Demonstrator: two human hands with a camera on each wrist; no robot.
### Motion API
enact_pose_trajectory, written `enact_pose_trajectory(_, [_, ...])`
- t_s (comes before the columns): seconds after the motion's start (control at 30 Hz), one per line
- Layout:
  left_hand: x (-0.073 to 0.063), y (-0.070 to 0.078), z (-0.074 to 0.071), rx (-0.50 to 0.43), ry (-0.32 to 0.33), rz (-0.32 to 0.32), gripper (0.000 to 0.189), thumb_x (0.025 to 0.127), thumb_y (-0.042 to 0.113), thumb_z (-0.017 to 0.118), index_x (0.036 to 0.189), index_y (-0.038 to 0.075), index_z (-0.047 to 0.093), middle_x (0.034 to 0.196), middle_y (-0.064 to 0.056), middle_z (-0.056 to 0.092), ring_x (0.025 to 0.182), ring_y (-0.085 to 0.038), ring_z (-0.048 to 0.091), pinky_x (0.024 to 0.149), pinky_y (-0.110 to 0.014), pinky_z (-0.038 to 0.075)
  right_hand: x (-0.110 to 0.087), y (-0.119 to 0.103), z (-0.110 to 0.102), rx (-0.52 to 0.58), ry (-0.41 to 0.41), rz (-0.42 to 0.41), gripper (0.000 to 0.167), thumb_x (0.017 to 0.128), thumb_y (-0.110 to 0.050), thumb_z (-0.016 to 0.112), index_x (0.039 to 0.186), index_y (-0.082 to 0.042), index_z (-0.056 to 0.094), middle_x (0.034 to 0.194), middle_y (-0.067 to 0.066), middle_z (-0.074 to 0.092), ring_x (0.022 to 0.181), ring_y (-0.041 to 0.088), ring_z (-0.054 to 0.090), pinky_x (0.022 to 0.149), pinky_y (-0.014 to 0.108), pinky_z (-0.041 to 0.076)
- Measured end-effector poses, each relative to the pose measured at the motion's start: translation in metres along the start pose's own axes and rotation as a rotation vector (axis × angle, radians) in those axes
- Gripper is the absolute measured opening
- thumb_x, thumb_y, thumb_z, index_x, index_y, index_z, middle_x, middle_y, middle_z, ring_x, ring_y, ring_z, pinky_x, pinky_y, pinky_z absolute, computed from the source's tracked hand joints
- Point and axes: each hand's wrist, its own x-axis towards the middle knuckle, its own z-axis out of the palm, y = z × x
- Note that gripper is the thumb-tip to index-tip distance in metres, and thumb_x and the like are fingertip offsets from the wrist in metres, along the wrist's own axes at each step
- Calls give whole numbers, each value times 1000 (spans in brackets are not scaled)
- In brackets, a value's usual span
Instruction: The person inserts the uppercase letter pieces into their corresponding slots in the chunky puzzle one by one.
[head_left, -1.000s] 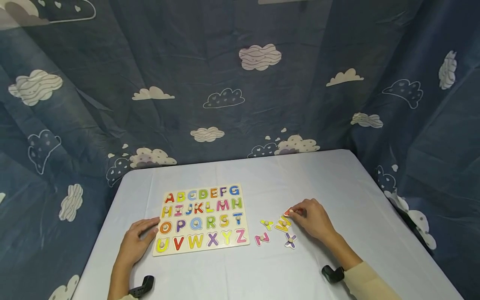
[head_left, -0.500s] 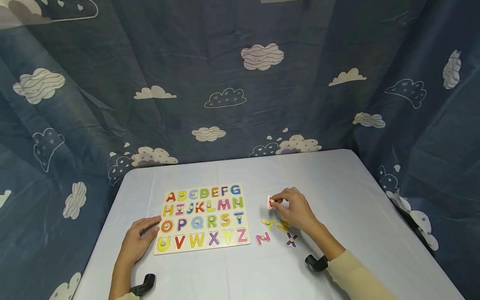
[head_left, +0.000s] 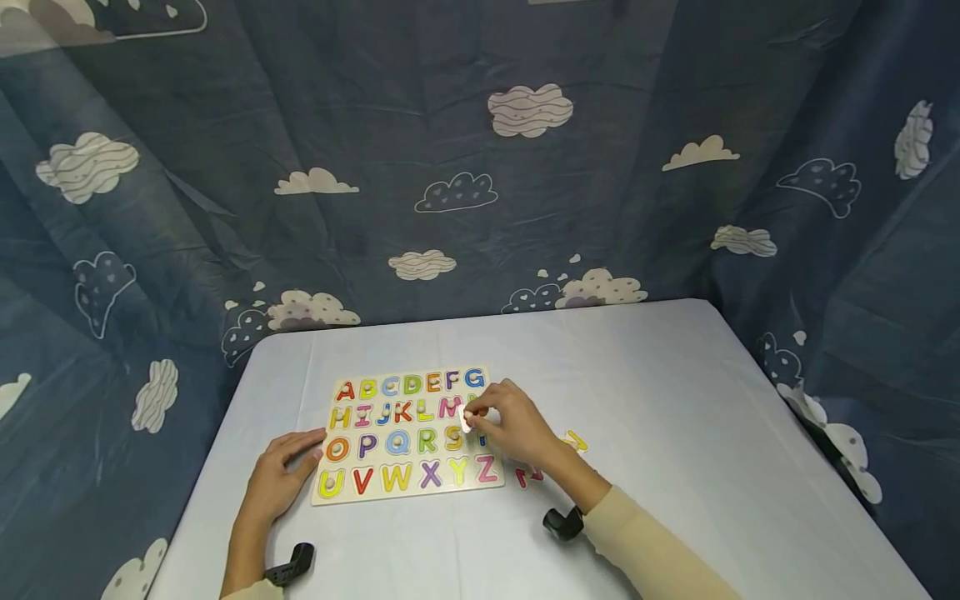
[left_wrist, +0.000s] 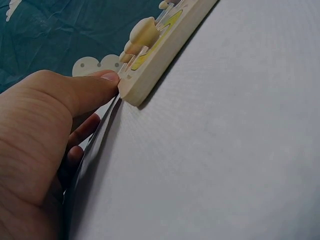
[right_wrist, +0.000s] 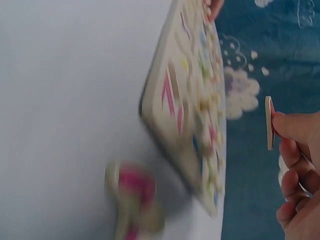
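Note:
A wooden alphabet puzzle board [head_left: 381, 461] lies on the white table, with knobbed letters in its upper rows. My left hand [head_left: 277, 479] rests at the board's left edge; in the left wrist view its thumb [left_wrist: 95, 90] touches the board's corner. Over the right part of the board, my right hand [head_left: 513, 421] pinches a small red letter piece [right_wrist: 270, 125] between thumb and finger. The piece is held edge-on, so its letter cannot be read. Recesses for V, W, X, Y and Z in the bottom row hold no knobbed pieces.
Right of the board lie a pink Z piece [head_left: 528, 477] and a yellow W piece [head_left: 575, 441], both partly hidden by my right arm. A dark blue cloud-patterned curtain [head_left: 450, 242] hangs behind the table. Each wrist wears a black camera [head_left: 562, 525].
My right hand has carried the red letter piece left, from beside the loose pieces to above the board. The left hand stays at the board's edge.

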Motion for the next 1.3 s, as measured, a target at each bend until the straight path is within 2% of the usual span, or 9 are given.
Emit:
enact_pose_trajectory(0.3, [-5, -3, 2, -6, 8, -14, 44, 101, 37, 67, 140, 17, 66, 146, -13, 56, 145, -38, 40, 117, -69, 30, 20, -46, 45, -5, -125, -104, 11, 96, -26, 75, 103, -21, 82, 91, -11, 72, 90, 17, 60, 79, 24, 45])
enact_pose_trajectory(0.43, [-9, -5, 2, -1, 16, -22, 45, 101, 38, 67, 140, 17, 66, 146, -13, 56, 145, -38, 40, 117, -69, 30, 26, -65, 68, -4, -174, -151, 11, 97, -26, 74, 104, -22, 81, 94, -13, 73, 89, 8, 57, 79, 18, 44])
enact_pose_trajectory(0.67, [-12, -6, 4, -17, 31, -27, 43, 101, 35, 68, 139, 16, 66, 146, -13, 57, 145, -38, 40, 117, -68, 29, 31, -83, 105, -42, -224, -236, 11, 94, -26, 76, 102, -21, 82, 88, -14, 72, 81, 1, 53, 77, 14, 42])
enact_pose_trajectory(0.83, [-6, -5, 6, -18, 27, -7, 41, 101, 33, 67, 139, 16, 66, 145, -13, 58, 145, -38, 40, 117, -68, 31, 34, -86, 119, -85, -234, -214, 10, 94, -28, 76, 99, -22, 83, 84, -14, 70, 76, 0, 49, 69, 13, 38])
enact_pose_trajectory(1.07, [7, -4, 4, 7, 19, 58, 38, 100, 26, 70, 137, 17, 68, 142, -12, 62, 142, -37, 44, 117, -66, 33, 37, -84, 134, -51, -197, -188, 7, 91, -27, 80, 96, -24, 83, 77, -17, 71, 69, -2, 44, 65, 11, 33])
enact_pose_trajectory(1.3, [6, -9, -2, 13, 26, 94, 38, 99, 27, 71, 135, 15, 69, 141, -13, 62, 140, -39, 46, 114, -66, 35, 40, -92, 141, -40, -220, -167, 7, 91, -28, 79, 95, -24, 84, 72, -18, 67, 68, -1, 42, 63, 12, 31])
